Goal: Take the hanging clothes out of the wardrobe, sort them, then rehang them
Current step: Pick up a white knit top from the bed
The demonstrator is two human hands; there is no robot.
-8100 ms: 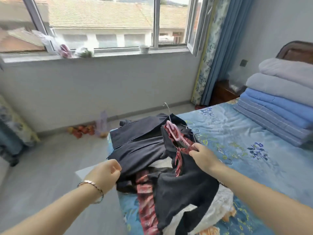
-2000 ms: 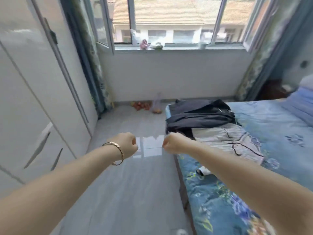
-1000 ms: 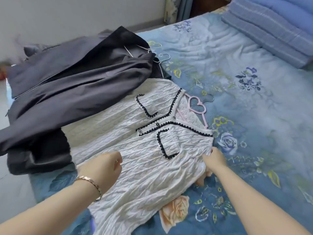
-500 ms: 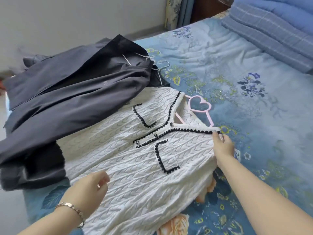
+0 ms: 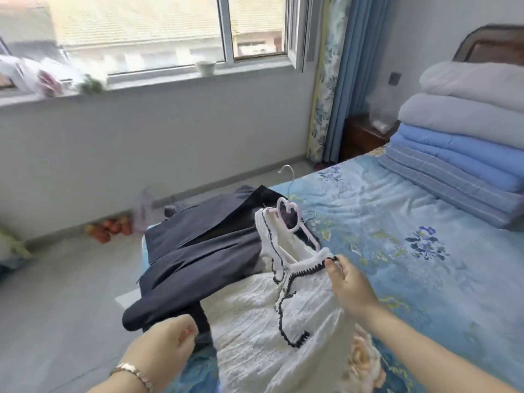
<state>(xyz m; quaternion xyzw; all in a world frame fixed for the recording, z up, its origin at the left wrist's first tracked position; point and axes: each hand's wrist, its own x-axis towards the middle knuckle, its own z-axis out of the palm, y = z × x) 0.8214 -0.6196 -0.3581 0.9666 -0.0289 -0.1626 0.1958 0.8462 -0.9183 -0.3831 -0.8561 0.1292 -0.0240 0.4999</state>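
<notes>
While left hand [image 5: 164, 347] loose, empty, right hand [image 5: 351, 282] pinched on white cardigan [image 5: 263, 321], pink hanger [image 5: 296, 221] inside.

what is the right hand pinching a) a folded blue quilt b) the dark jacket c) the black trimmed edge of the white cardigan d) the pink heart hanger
c: the right hand pinches the white cardigan at its black trim, with the pink hanger beyond its fingertips.

White cardigan [image 5: 255, 321], pink hanger [image 5: 309, 235] inside, shoulder in right hand [image 5: 350, 282]
</notes>
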